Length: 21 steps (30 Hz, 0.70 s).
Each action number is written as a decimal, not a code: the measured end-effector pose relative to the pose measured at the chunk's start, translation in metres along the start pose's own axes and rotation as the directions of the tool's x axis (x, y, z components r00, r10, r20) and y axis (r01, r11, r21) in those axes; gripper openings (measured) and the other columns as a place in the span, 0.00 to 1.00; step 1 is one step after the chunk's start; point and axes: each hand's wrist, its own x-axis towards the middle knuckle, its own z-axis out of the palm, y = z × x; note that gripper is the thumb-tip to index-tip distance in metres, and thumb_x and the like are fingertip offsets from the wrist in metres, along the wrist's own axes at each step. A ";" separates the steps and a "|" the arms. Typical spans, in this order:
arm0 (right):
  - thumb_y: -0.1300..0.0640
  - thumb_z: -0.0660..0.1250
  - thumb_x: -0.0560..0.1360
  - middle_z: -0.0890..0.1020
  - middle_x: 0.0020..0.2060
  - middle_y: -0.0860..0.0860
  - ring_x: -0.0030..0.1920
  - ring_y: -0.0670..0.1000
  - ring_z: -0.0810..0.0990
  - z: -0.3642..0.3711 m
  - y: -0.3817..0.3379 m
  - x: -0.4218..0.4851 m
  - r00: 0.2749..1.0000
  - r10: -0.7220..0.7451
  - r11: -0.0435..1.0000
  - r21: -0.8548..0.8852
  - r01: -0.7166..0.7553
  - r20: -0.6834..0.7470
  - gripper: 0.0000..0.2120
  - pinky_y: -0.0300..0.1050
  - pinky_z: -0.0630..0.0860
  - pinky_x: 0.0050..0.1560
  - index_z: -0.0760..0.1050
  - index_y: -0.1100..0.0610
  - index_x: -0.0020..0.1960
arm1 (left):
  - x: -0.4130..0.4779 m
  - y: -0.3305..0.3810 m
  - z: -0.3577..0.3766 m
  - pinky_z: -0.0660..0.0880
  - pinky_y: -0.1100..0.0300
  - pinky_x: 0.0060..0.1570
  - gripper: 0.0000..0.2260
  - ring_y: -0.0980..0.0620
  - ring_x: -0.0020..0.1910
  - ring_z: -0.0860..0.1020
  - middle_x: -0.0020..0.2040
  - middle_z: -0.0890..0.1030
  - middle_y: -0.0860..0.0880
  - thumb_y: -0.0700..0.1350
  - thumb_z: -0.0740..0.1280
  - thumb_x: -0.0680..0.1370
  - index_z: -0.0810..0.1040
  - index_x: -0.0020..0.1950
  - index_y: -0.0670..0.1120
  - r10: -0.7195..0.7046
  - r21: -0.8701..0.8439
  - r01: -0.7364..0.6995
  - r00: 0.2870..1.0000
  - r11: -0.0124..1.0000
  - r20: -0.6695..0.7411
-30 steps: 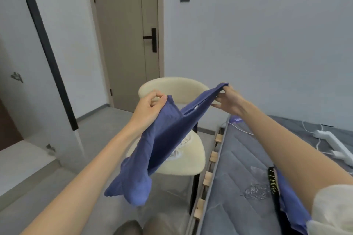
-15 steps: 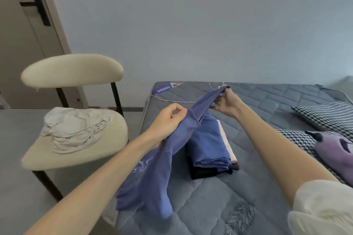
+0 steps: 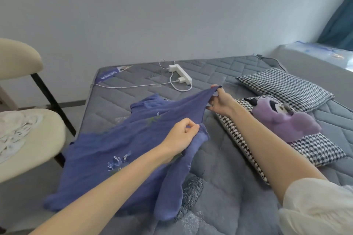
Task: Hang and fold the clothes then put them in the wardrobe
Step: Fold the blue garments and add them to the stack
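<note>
A blue-violet shirt (image 3: 122,149) with small embroidered leaves lies spread over the left part of the grey quilted mattress (image 3: 225,168). My left hand (image 3: 181,137) pinches one shoulder of the shirt near its middle. My right hand (image 3: 219,102) pinches the other shoulder and holds it lifted a little above the mattress. One sleeve hangs down below my left hand. The shirt's far edge covers a folded pile that shows only as a blue corner (image 3: 150,101).
A cream chair (image 3: 28,139) with a crumpled white garment (image 3: 15,129) stands left of the bed. A white power strip (image 3: 180,73) and cables lie at the mattress's far end. Two houndstooth pillows (image 3: 282,86) and a purple plush toy (image 3: 284,118) lie on the right.
The view swung right from the door and chair to the bed. Both hands lowered the shirt from the air and spread it over the mattress, moving further apart.
</note>
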 end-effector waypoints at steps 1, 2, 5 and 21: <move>0.49 0.58 0.80 0.80 0.38 0.51 0.40 0.50 0.77 -0.007 0.006 -0.001 1.000 0.019 1.000 0.000 -0.019 -0.002 0.06 0.42 0.76 0.36 0.69 0.52 0.50 | 0.002 -0.005 0.007 0.63 0.66 0.26 0.08 0.58 0.24 0.66 0.28 0.69 0.50 0.45 0.61 0.81 0.71 0.43 0.45 -0.019 0.000 0.019 1.000 1.000 0.007; 0.49 0.58 0.80 0.81 0.38 0.50 0.40 0.49 0.78 -0.014 0.012 -0.001 0.999 0.034 0.999 0.004 -0.033 -0.003 0.07 0.41 0.77 0.36 0.70 0.52 0.52 | 0.004 -0.009 0.015 0.63 0.66 0.27 0.08 0.57 0.26 0.66 0.29 0.69 0.50 0.45 0.61 0.81 0.71 0.43 0.45 -0.038 -0.003 0.038 0.999 0.999 0.021; 0.49 0.54 0.83 0.79 0.53 0.51 0.52 0.50 0.79 -0.034 0.025 -0.001 1.000 0.014 0.998 0.058 -0.013 -0.019 0.16 0.46 0.75 0.52 0.67 0.49 0.69 | 0.002 -0.017 0.034 0.68 0.65 0.26 0.08 0.56 0.26 0.72 0.34 0.74 0.48 0.45 0.59 0.82 0.71 0.47 0.43 -0.108 -0.080 0.124 0.979 0.989 0.174; 0.61 0.62 0.80 0.79 0.52 0.52 0.41 0.45 0.74 0.001 0.136 -0.082 0.999 -0.003 0.796 -0.604 0.025 0.037 0.05 0.38 0.71 0.41 0.74 0.56 0.55 | -0.064 -0.150 -0.067 0.76 0.58 0.43 0.05 0.53 0.34 0.78 0.40 0.82 0.52 0.42 0.66 0.78 0.76 0.49 0.53 -0.097 0.447 0.007 0.979 0.895 0.180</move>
